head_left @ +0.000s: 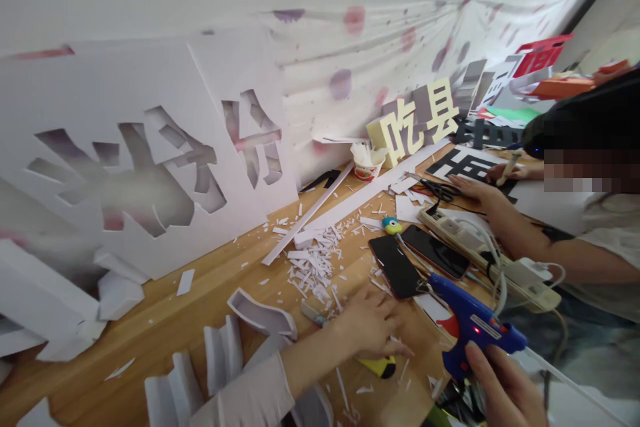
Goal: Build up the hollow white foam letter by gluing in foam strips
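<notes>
My right hand [513, 390] grips a blue hot glue gun [475, 320] at the lower right, its small red light lit and a white glue stick reaching out of its back end. Over the wooden table my left hand [367, 320] lies palm down with fingers spread, holding nothing that I can see. Beneath its thumb side shows a yellow and black object [384, 367], partly hidden. By the left wrist a grey flat tip [313, 313] sticks out. White foam pieces with curved walls [223, 350] lie under and beside my left forearm.
A heap of white scraps [317, 260] lies beyond my left hand. Two phones [395, 267] and a power strip [465, 233] with cables are near the glue gun. White boards with cut-out characters [245, 193] lean on the wall. A co-worker's arm [520, 220] rests at right, near scissors [440, 188].
</notes>
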The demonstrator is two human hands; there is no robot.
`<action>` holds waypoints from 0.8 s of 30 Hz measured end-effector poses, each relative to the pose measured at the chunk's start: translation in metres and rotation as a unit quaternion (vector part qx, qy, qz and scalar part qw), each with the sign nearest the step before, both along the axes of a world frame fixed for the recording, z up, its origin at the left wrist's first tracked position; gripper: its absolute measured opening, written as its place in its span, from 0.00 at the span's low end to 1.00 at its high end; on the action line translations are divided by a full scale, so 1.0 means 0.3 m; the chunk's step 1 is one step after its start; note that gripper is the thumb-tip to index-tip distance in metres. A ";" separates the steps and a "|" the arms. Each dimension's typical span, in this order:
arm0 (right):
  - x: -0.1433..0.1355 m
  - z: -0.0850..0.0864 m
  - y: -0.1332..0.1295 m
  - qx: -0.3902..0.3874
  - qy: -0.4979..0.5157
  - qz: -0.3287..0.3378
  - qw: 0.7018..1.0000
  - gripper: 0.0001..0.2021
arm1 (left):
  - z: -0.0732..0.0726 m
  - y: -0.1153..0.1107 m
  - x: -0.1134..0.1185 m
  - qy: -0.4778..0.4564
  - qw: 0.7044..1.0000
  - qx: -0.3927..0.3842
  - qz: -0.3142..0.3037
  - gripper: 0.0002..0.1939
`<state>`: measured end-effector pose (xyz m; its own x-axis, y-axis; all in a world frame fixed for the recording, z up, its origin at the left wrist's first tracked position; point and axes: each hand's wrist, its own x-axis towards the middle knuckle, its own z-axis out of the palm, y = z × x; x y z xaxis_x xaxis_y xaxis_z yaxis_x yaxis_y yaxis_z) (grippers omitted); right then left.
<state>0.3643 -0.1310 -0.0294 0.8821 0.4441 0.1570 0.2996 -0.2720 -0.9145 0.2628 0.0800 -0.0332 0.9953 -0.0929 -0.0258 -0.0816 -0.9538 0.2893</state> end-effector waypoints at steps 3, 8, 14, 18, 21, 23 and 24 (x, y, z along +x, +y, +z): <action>-0.026 0.009 0.029 0.025 0.030 -0.004 0.999 0.26 | -0.006 0.054 -0.025 0.032 0.999 0.036 0.013 0.33; -0.075 0.030 0.062 0.046 0.055 -0.018 0.997 0.26 | -0.011 0.169 -0.066 0.055 0.992 0.072 0.089 0.36; -0.077 0.033 0.073 0.029 0.042 -0.005 0.999 0.24 | 0.009 0.264 -0.115 0.040 0.975 0.102 0.195 0.28; -0.052 0.014 0.101 -0.071 -0.060 0.080 0.992 0.24 | 0.045 0.282 -0.138 0.034 0.976 0.094 0.193 0.19; -0.034 -0.015 0.134 -0.153 -0.159 0.139 0.965 0.24 | 0.067 0.298 -0.165 0.038 0.975 0.081 0.205 0.15; -0.028 -0.035 0.158 -0.170 -0.180 0.143 0.958 0.23 | 0.080 0.306 -0.194 0.030 0.973 0.073 0.216 0.15; -0.027 -0.043 0.170 -0.174 -0.183 0.139 0.958 0.23 | 0.087 0.307 -0.210 0.021 0.972 0.069 0.223 0.14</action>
